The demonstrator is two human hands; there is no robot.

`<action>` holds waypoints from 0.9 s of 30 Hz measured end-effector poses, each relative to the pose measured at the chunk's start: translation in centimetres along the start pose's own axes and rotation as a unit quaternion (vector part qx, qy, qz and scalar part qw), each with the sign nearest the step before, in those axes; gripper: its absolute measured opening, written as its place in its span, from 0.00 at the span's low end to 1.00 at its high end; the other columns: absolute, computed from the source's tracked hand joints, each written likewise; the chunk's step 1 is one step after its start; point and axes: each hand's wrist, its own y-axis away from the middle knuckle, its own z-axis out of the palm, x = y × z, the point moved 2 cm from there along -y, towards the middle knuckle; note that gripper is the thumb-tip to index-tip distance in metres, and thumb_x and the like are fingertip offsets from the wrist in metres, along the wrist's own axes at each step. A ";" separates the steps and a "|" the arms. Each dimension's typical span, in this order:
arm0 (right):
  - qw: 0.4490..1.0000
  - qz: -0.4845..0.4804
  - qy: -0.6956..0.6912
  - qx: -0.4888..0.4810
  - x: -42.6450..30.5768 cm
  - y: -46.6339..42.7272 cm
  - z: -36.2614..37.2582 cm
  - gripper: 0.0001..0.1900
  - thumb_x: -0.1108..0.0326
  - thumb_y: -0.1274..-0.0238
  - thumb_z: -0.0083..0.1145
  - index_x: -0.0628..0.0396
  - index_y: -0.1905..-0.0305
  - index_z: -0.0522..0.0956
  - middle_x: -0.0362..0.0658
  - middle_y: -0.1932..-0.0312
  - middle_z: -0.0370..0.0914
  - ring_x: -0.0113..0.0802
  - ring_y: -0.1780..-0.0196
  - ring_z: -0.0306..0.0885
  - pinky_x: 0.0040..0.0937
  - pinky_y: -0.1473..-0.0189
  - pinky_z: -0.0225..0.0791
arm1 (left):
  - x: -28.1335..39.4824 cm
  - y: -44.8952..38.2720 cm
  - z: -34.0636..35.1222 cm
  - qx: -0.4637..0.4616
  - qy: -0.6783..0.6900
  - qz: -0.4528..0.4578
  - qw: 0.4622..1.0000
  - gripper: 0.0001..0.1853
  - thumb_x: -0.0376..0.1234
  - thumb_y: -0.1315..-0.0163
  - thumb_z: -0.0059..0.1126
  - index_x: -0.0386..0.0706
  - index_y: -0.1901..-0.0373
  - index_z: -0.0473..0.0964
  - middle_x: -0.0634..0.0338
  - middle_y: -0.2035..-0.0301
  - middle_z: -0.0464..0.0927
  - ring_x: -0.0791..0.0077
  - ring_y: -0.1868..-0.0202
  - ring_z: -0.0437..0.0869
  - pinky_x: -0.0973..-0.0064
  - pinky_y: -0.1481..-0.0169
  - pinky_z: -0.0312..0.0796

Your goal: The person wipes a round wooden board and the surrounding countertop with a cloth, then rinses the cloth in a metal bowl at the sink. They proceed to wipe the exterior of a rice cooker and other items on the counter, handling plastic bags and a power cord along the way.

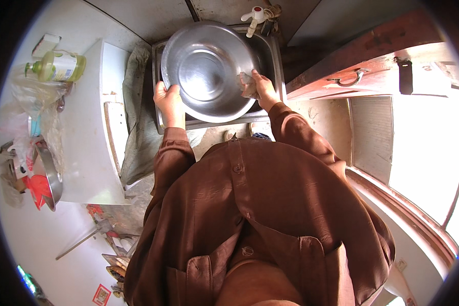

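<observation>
A wide stainless steel basin [208,72] is held tilted over a metal sink [277,72], its hollow side facing me. My left hand [170,100] grips the basin's lower left rim, thumb on top. At the right side, my right hand [266,90] holds a worn, greyish-pink cloth or scrubbing pad [248,87] against the inner wall. Whether the right fingers also bear on the rim is hard to make out. Beyond the basin, a tap [254,23] with a white lever handle and a red dot reaches over the sink's back right corner. No running water shows.
Left of the sink is a white counter [86,126] with a green pump bottle [57,65], plastic bags [42,95] and a metal bowl [49,176]. A grey cloth sheet [137,126] hangs beside the sink. On the right, a reddish wooden door [367,61] carries a metal handle [350,77].
</observation>
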 end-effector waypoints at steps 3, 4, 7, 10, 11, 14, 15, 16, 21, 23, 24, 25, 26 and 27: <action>0.991 -0.051 0.120 0.037 0.2 -0.2 0.3 0.26 0.49 0.27 0.61 0.67 0.45 0.79 0.50 0.57 0.84 0.36 0.58 0.82 0.34 0.51 0.74 | -3.7 0.7 0.8 0.000 0.092 -0.094 0.991 0.15 0.18 0.52 0.56 0.45 0.80 0.62 0.75 0.76 0.63 0.86 0.72 0.60 0.81 0.68 0.54; 0.986 -0.055 0.156 0.029 0.5 -0.5 0.3 0.25 0.50 0.28 0.62 0.65 0.46 0.80 0.49 0.57 0.85 0.35 0.58 0.82 0.34 0.51 0.74 | -4.7 1.1 0.8 0.011 0.105 -0.114 0.988 0.14 0.17 0.52 0.56 0.45 0.80 0.64 0.75 0.76 0.65 0.86 0.72 0.62 0.81 0.66 0.56; 0.965 -0.077 0.250 0.001 0.6 -1.1 0.0 0.21 0.52 0.30 0.65 0.62 0.50 0.82 0.46 0.58 0.85 0.34 0.57 0.82 0.33 0.52 0.74 | -7.2 1.9 0.3 0.025 0.137 -0.169 0.976 0.13 0.17 0.50 0.57 0.45 0.78 0.67 0.75 0.74 0.69 0.85 0.70 0.66 0.80 0.63 0.60; 0.930 -0.234 0.274 0.075 -1.9 0.0 0.2 0.19 0.54 0.32 0.67 0.60 0.51 0.83 0.45 0.58 0.85 0.35 0.56 0.82 0.34 0.51 0.74 | -9.7 2.7 -0.6 0.028 0.140 -0.191 0.971 0.11 0.17 0.48 0.58 0.43 0.74 0.71 0.73 0.72 0.73 0.83 0.68 0.70 0.79 0.59 0.64; 0.894 -0.335 0.275 0.115 -3.6 0.6 0.3 0.20 0.54 0.33 0.67 0.60 0.48 0.83 0.47 0.55 0.84 0.37 0.55 0.82 0.36 0.50 0.74 | -10.7 2.8 -0.9 0.025 0.139 -0.193 0.971 0.10 0.17 0.48 0.59 0.43 0.73 0.73 0.72 0.71 0.75 0.82 0.67 0.71 0.79 0.58 0.65; 0.814 -0.479 0.295 0.145 -10.9 3.0 2.8 0.30 0.55 0.33 0.68 0.59 0.34 0.71 0.52 0.39 0.72 0.34 0.47 0.78 0.35 0.45 0.73 | -13.3 3.6 -1.5 0.018 0.141 -0.206 0.968 0.09 0.19 0.46 0.61 0.38 0.64 0.79 0.65 0.63 0.83 0.77 0.61 0.79 0.75 0.49 0.69; 0.784 -0.500 0.335 0.151 -13.6 4.5 4.5 0.34 0.54 0.35 0.70 0.59 0.32 0.69 0.53 0.36 0.67 0.36 0.46 0.77 0.37 0.44 0.73 | -13.9 3.8 -1.8 0.023 0.141 -0.211 0.967 0.10 0.20 0.45 0.62 0.37 0.62 0.79 0.63 0.61 0.83 0.75 0.59 0.80 0.74 0.48 0.70; 0.750 -0.536 0.360 0.144 -15.7 5.5 6.0 0.35 0.53 0.37 0.71 0.59 0.32 0.70 0.52 0.37 0.66 0.37 0.48 0.78 0.38 0.45 0.73 | -14.2 3.8 -1.9 0.023 0.143 -0.216 0.966 0.11 0.20 0.44 0.62 0.36 0.59 0.80 0.61 0.59 0.84 0.73 0.58 0.81 0.72 0.46 0.71; 0.651 -0.504 0.537 0.182 -19.5 6.2 10.4 0.30 0.49 0.41 0.70 0.47 0.37 0.75 0.49 0.43 0.72 0.47 0.54 0.82 0.45 0.51 0.77 | -12.4 3.9 -1.5 0.009 0.076 -0.242 0.967 0.12 0.29 0.38 0.68 0.36 0.55 0.78 0.59 0.59 0.84 0.71 0.58 0.81 0.71 0.45 0.71; 0.598 -0.558 0.543 0.190 -19.4 5.1 10.3 0.26 0.51 0.41 0.67 0.45 0.39 0.76 0.49 0.46 0.75 0.51 0.55 0.82 0.47 0.52 0.77 | -12.1 3.9 -2.0 0.073 -0.080 -0.184 0.977 0.15 0.32 0.39 0.69 0.37 0.53 0.76 0.56 0.59 0.82 0.65 0.57 0.81 0.67 0.44 0.71; 0.570 -0.582 0.546 0.194 -19.3 4.7 10.2 0.24 0.52 0.40 0.66 0.44 0.40 0.77 0.49 0.47 0.76 0.53 0.55 0.82 0.47 0.52 0.77 | -12.2 4.0 -2.2 0.104 -0.158 -0.155 0.970 0.17 0.33 0.39 0.70 0.38 0.52 0.75 0.55 0.59 0.81 0.62 0.56 0.81 0.65 0.44 0.71; 0.572 -0.579 0.548 0.191 -19.2 4.6 9.9 0.23 0.54 0.39 0.64 0.44 0.40 0.77 0.50 0.48 0.76 0.54 0.54 0.82 0.48 0.52 0.77 | -10.3 4.1 -1.7 0.106 -0.267 -0.027 0.957 0.18 0.33 0.41 0.70 0.39 0.52 0.75 0.53 0.58 0.80 0.59 0.55 0.81 0.62 0.43 0.70; 0.573 -0.575 0.551 0.192 -19.2 4.6 9.6 0.22 0.57 0.39 0.62 0.44 0.40 0.77 0.50 0.49 0.76 0.54 0.53 0.82 0.48 0.52 0.77 | -6.6 4.1 -0.2 0.101 -0.366 0.102 0.919 0.19 0.34 0.42 0.70 0.39 0.51 0.74 0.52 0.58 0.79 0.56 0.53 0.80 0.60 0.43 0.69; 0.575 -0.572 0.553 0.192 -19.4 4.8 9.3 0.20 0.59 0.38 0.60 0.44 0.41 0.78 0.51 0.49 0.77 0.55 0.52 0.82 0.49 0.51 0.77 | -3.3 4.2 1.3 0.096 -0.455 0.231 0.855 0.21 0.34 0.44 0.70 0.40 0.51 0.73 0.50 0.58 0.78 0.53 0.52 0.79 0.57 0.42 0.68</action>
